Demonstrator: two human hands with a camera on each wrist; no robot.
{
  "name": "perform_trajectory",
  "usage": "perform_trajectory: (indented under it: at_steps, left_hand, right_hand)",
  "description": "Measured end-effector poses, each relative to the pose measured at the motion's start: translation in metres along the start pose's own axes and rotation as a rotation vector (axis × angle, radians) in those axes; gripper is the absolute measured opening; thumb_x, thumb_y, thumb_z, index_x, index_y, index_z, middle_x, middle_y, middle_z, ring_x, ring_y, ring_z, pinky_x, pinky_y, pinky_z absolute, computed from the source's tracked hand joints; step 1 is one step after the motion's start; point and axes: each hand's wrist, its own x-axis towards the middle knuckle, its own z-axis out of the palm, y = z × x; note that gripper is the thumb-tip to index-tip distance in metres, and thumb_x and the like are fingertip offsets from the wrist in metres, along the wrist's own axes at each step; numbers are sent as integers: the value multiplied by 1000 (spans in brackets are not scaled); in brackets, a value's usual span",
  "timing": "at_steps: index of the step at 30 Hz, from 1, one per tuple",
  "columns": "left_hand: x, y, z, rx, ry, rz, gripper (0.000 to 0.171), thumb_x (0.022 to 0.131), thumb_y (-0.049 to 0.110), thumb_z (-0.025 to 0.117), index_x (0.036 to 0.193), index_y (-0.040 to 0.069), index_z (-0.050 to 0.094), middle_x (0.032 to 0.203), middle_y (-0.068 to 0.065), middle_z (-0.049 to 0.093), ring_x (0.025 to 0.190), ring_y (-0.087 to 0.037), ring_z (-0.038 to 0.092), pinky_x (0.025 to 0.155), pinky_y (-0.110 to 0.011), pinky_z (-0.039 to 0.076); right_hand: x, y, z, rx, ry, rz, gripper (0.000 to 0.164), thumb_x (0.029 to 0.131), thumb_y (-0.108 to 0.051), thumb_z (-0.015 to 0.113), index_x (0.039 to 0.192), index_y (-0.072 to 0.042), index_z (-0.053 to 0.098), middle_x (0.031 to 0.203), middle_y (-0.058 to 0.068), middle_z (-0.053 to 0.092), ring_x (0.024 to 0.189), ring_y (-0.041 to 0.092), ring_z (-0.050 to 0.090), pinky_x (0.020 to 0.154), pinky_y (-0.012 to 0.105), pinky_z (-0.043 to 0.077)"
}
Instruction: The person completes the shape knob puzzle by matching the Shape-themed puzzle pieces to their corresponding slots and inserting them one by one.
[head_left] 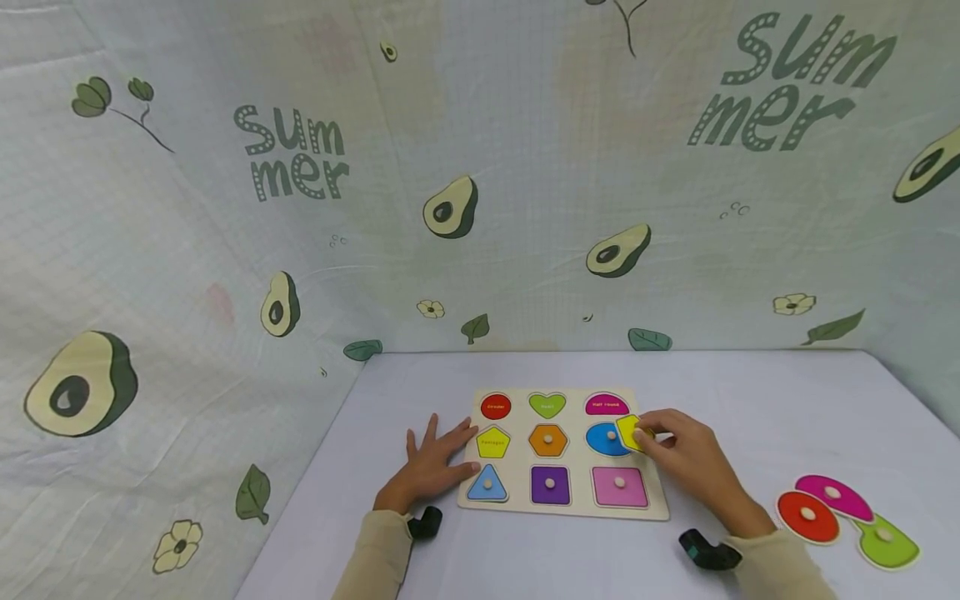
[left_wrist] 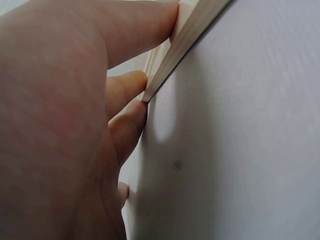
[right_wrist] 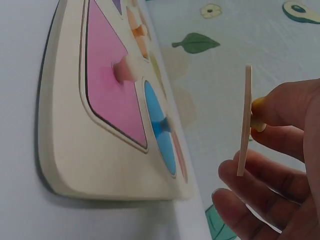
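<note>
A wooden shape puzzle board (head_left: 512, 510) lies on the white table. My right hand (head_left: 693, 454) pinches the small knob of a yellow pentagon piece (head_left: 627, 432) and holds it over the board's right side, overlapping the blue oval (head_left: 604, 439) in the head view. The right wrist view shows the pentagon piece (right_wrist: 245, 125) edge-on and raised, thumb and finger at its knob (right_wrist: 258, 123). My left hand (head_left: 427, 468) has its fingers spread, fingertips at the board's left edge. A yellow pentagon recess (head_left: 492, 443) with a printed word is near those fingertips.
Right of the board lie a red circle (head_left: 807, 517), a magenta half-round (head_left: 834, 497) and a green heart piece (head_left: 888, 543), overlapping. Knobbed pieces sit in the board, including a purple square (head_left: 551, 486) and a pink rectangle (head_left: 619, 487). A patterned cloth (head_left: 525, 275) hangs behind.
</note>
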Motion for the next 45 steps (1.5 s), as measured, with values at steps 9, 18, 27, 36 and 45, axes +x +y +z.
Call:
perform_trajectory:
  at_steps: [9,18,27,36,45]
  left_hand:
    - [1,0,-1,8,0,-3,71,90,60,61,153,34,43,161,10,32,152,-41,-4,109,-71,-15]
    - [1,-1,2,9,2,-5,71,89,60,61,153,35,43,161,10,33,152,-41,-4,109,-71,-15]
    - [-1,-1,0,4,-9,-1,70,90,60,60,153,34,42,161,11,32,152,-40,-5,109,-71,-15]
    - [-1,1,-2,6,-10,1,71,90,60,60,154,34,43,161,11,32,152,-41,-5,109,-71,-15]
    - [0,2,-2,11,-13,-12,72,90,61,61,154,34,42,161,11,32,152,-42,-4,109,-72,-15]
  right_hand:
    - [9,-15,10,48,-66,59,26,91,-24,75,110,-7,72,108,7,69,95,24,64,76,29,56]
    - [14,-22,25,94,-119,61,18,91,-20,74,106,-11,72,106,3,69,96,23,63,83,42,58]
    - [17,-29,36,105,-119,75,17,92,-23,74,106,-12,73,108,3,68,98,25,63,86,46,57]
    - [22,-43,53,142,-134,45,13,92,-21,74,104,-15,74,114,6,69,104,28,63,90,48,56]
    - [25,-54,67,219,-172,29,9,90,-14,76,98,-15,73,111,3,68,100,21,63,88,41,57]
